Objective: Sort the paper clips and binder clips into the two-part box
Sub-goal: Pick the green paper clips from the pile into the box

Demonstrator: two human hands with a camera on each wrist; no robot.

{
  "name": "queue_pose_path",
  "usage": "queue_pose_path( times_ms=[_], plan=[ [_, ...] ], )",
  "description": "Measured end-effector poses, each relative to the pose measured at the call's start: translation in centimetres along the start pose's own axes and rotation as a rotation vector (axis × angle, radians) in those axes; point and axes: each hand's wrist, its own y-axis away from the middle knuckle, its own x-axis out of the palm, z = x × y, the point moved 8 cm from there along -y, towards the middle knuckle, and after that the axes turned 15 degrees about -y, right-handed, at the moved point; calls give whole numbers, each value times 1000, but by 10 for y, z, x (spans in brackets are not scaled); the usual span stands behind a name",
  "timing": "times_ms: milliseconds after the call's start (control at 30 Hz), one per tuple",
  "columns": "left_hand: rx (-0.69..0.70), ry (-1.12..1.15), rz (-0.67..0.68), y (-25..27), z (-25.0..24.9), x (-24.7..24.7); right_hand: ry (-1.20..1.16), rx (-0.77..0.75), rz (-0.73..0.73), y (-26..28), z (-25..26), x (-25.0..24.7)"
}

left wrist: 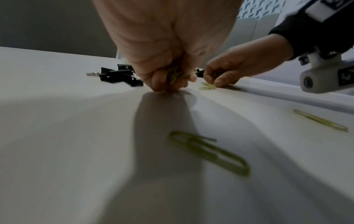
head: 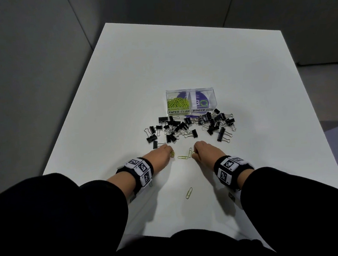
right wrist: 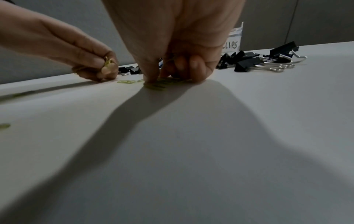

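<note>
The left hand [head: 162,154] gripped a small bunch of green paper clips [left wrist: 175,75] in curled fingers, fingertips on the counter [head: 241,77]; the right hand [head: 203,150] pinched at a paper clip [right wrist: 155,86] lying flat beneath its fingertips; one loose clip [head: 182,157] lay between both hands; binder clips [head: 184,126] sat scattered just beyond them, before the two-part box [head: 192,111].

Clear two-part box [head: 192,111]: green paper clips [head: 178,104] fill left part; black binder clips [head: 188,127] lie before it
</note>
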Motion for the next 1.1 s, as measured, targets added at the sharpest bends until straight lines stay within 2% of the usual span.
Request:
queue_pose_path(
  times_ms=[167, 300, 533, 667, 800, 1000, 1100],
  plan=[
    [-1, -32, -66, 1, -1, -17, 80, -46, 40, -3, 1, 0],
    [-25, -138, -13, 3, 5, -24, 201, -65, 65, -6, 3, -6],
    [-33, -74, 97, 21, 22, -23, 54, -40, -17, 0, 2, -31],
    [51, -170, 111, 42, 24, -11, 44, -23, -27, 10, -11, -37],
    [101, -300, 174, 59, 26, 11, -48, 24, 50, 20, -23, -31],
    [99, -179, 127, 56, 32, 13, -49, 53, -33, 22, -25, -21],
    [81, -163, 159, 51, 29, 16, -7, 58, -31, 17, -18, -13]
  ],
)
